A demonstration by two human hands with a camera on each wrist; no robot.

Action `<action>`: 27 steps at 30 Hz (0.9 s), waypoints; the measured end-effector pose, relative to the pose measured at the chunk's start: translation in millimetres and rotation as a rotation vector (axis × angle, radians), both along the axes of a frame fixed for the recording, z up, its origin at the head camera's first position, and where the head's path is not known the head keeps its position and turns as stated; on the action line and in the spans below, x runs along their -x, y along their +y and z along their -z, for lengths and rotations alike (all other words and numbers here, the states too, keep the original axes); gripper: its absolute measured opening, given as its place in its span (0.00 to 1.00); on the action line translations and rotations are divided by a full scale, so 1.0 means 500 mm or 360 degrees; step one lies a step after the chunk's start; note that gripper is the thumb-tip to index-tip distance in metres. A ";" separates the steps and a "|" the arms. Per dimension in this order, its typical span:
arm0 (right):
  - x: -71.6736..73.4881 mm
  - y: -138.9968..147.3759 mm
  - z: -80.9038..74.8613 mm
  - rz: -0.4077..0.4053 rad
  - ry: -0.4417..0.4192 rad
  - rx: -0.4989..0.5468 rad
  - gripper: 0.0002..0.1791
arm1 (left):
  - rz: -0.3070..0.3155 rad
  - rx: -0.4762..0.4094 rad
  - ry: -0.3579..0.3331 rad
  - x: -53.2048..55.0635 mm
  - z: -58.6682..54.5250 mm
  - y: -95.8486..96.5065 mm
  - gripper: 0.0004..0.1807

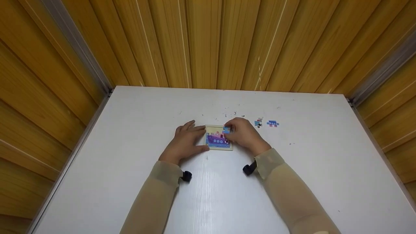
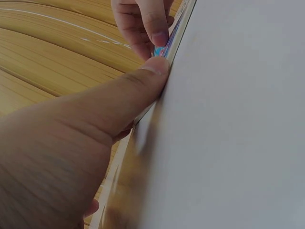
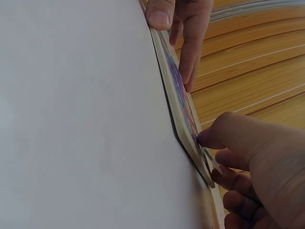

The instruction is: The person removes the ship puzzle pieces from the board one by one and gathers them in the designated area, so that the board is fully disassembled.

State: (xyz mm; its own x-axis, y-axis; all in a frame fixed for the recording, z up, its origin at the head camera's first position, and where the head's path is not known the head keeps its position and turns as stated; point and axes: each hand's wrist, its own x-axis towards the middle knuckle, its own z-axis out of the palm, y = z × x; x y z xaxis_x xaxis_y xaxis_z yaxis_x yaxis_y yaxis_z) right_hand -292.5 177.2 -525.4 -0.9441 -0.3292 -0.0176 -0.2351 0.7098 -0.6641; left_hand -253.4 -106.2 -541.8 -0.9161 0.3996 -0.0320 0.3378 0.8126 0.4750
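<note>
A small jigsaw puzzle in a pale wooden frame (image 1: 219, 149) lies on the white table, showing a purple ship on blue water. My left hand (image 1: 187, 141) is spread along its left side, fingers fairly straight, the thumb on the near left corner. In the left wrist view that thumb (image 2: 138, 83) presses the frame's edge. Over the right side of the puzzle, my right hand (image 1: 243, 133) pinches a thin puzzle piece (image 3: 212, 160) between thumb and fingertips. The piece is tilted at the frame's right end, partly hidden by the fingers.
Two groups of loose puzzle pieces lie right of the frame: a multicoloured one (image 1: 258, 123) and a blue and pink one (image 1: 273, 123). Small dark specks dot the white table (image 1: 208, 195) behind the frame. Wood-patterned walls (image 1: 208, 45) rise behind and at both sides.
</note>
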 end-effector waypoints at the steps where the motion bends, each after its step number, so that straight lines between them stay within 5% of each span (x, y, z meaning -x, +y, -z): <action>1: 0.000 0.000 0.000 0.0005 -0.0002 -0.0004 0.22 | -0.0001 0.0000 -0.0004 0.000 0.000 0.000 0.45; 27: -0.002 0.011 -0.019 0.0060 0.0121 0.0217 0.10 | -0.0007 0.0017 -0.0020 -0.001 -0.005 0.002 0.45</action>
